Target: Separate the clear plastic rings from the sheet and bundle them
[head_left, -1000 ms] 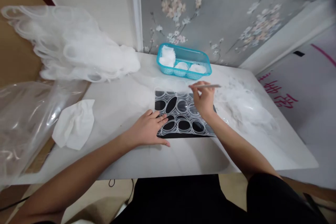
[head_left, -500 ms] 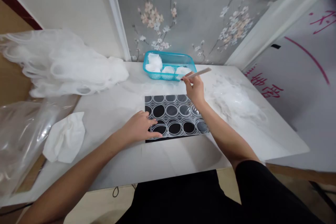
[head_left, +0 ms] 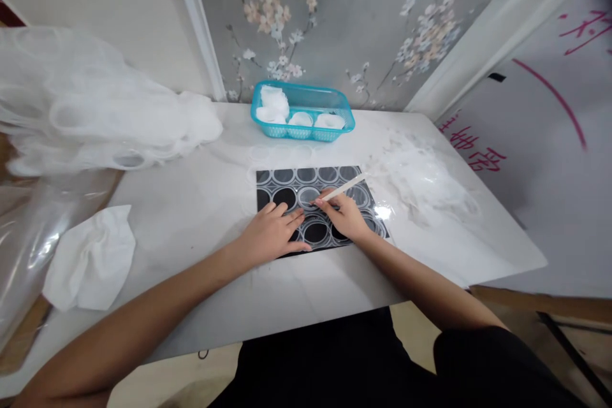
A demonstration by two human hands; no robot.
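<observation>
A black mat (head_left: 335, 182) covered by a clear sheet of punched circles lies in the middle of the white table (head_left: 205, 204). My left hand (head_left: 272, 233) lies flat on the mat's left part, fingers spread. My right hand (head_left: 342, 215) pinches a thin white stick (head_left: 347, 188) whose lower tip rests on the sheet beside my left fingertips. A turquoise basket (head_left: 344, 116) with several white round pieces stands just behind the mat.
A big heap of white ringed film (head_left: 95, 115) fills the table's back left. A crumpled white cloth (head_left: 90, 258) lies front left, with a clear plastic bag (head_left: 23, 236) off the left edge. Loose clear scraps (head_left: 421, 182) lie right of the mat. A floral wall panel stands behind.
My right hand has come down from near the basket to the middle of the mat, and the stick's tip now touches the sheet. The left hand stays pressed on the mat.
</observation>
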